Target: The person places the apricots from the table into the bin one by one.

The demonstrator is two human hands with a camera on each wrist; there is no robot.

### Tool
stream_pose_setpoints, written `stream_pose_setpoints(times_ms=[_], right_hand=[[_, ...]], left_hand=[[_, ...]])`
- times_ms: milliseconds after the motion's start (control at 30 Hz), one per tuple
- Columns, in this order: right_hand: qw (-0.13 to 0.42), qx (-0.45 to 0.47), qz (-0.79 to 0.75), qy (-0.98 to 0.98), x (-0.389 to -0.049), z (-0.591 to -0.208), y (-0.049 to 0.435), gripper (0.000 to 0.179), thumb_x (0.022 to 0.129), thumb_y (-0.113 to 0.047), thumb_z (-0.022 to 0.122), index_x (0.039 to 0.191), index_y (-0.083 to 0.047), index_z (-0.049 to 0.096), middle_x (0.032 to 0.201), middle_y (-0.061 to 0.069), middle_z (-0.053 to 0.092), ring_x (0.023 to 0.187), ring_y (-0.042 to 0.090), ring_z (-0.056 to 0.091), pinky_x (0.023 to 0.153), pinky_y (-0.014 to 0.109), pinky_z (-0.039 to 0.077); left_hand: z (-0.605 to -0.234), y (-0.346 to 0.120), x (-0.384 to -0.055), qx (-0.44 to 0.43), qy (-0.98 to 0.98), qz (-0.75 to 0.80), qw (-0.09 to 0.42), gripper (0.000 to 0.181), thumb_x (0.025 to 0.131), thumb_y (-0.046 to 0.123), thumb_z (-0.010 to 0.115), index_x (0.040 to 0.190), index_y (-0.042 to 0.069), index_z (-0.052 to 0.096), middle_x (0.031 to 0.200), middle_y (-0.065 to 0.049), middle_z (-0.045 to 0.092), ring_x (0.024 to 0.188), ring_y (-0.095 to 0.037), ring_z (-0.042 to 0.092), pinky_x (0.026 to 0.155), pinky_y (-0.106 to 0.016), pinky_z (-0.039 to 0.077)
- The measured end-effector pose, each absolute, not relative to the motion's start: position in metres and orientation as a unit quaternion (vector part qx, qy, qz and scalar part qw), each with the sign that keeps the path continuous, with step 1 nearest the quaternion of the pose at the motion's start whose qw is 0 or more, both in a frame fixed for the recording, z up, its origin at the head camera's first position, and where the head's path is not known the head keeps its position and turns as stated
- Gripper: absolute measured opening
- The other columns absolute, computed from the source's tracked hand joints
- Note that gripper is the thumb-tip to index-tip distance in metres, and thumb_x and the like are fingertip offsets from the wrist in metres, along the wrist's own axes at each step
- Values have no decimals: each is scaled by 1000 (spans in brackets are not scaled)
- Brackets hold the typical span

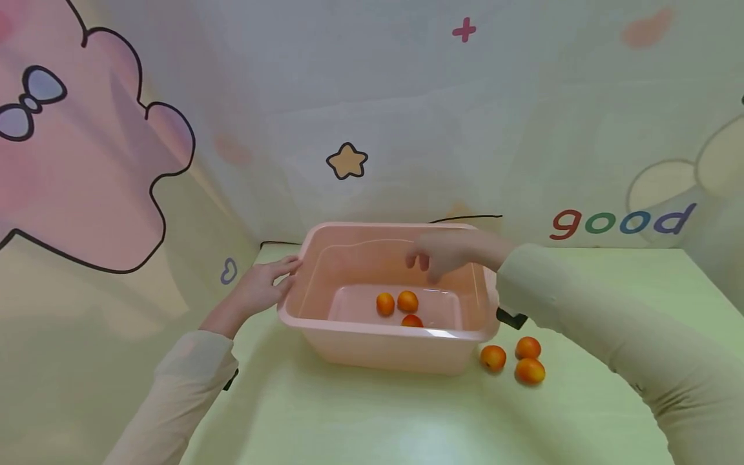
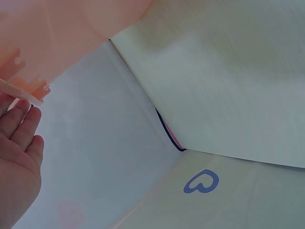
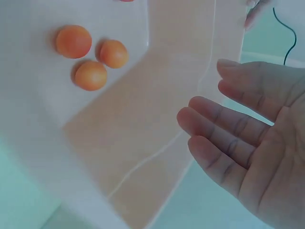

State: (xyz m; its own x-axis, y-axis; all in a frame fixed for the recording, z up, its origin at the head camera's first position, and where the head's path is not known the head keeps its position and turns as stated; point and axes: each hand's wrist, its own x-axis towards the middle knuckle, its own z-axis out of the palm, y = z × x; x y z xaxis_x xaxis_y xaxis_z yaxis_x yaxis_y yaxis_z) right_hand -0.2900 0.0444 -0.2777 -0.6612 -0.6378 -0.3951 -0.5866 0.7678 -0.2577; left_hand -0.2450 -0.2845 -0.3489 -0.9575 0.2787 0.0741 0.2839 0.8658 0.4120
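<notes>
A pink plastic basin (image 1: 395, 352) stands on the table. At its left rim my left hand (image 1: 264, 287) touches the edge with fairly straight fingers; the left wrist view shows the fingers (image 2: 25, 125) against the outside of the rim, thumb hidden. Over the basin's right half hovers my right hand (image 1: 444, 252), fingers loosely extended and holding nothing. Inside the basin lie orange-red, apricot-like fruits (image 1: 408, 301), one partly hidden by the front rim. The right wrist view has three whole fruits (image 3: 91, 75) and the edge of another, below and apart from the hand.
Three more orange-red fruits (image 1: 529, 371) lie on the pale green table (image 1: 372, 420), just outside the basin's front right corner. A printed cloth backdrop (image 1: 407, 129) rises behind and to the left of the table.
</notes>
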Motion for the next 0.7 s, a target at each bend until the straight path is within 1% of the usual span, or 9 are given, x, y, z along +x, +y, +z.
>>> stream_pose_setpoints(times_ms=[200,333,467,567,700], right_hand=[[205,-368,-58,905,-272,-261,69,34,76,-7,59,110,-10,57,98,6,59,87,19,54,76,34,48],[224,-356,-79,904,-263,-252,88,35,77,-6,59,112,-8,55,101,8,57,85,20,54,74,33,49],[239,-338,-106,904,-256,-249,109,36,77,-6,60,112,-7,54,102,10,55,82,18,54,70,29,50],[228,-335,-121,906,-253,-249,124,34,77,-6,61,110,-7,55,100,9,56,79,17,54,67,27,49],[212,-321,-147,911,-249,-251,144,35,76,-8,63,110,-7,57,98,7,57,79,16,54,67,28,49]], left_hand=[[-348,-284,-244,-140,-966,-215,1,44,90,20,48,132,10,42,138,-9,39,124,-35,38,95,-51,36],[-348,-285,-244,-136,-967,-216,-3,44,90,21,48,133,10,41,139,-9,38,124,-35,37,94,-51,37],[-348,-285,-244,-135,-968,-211,-5,44,90,21,48,133,10,40,139,-10,38,121,-35,41,86,-46,41],[-348,-284,-244,-136,-969,-205,-5,45,90,21,48,133,10,40,138,-10,39,116,-34,45,81,-43,42],[-346,-282,-245,-139,-970,-201,-5,44,90,21,48,133,10,41,138,-10,39,111,-32,48,78,-41,42]])
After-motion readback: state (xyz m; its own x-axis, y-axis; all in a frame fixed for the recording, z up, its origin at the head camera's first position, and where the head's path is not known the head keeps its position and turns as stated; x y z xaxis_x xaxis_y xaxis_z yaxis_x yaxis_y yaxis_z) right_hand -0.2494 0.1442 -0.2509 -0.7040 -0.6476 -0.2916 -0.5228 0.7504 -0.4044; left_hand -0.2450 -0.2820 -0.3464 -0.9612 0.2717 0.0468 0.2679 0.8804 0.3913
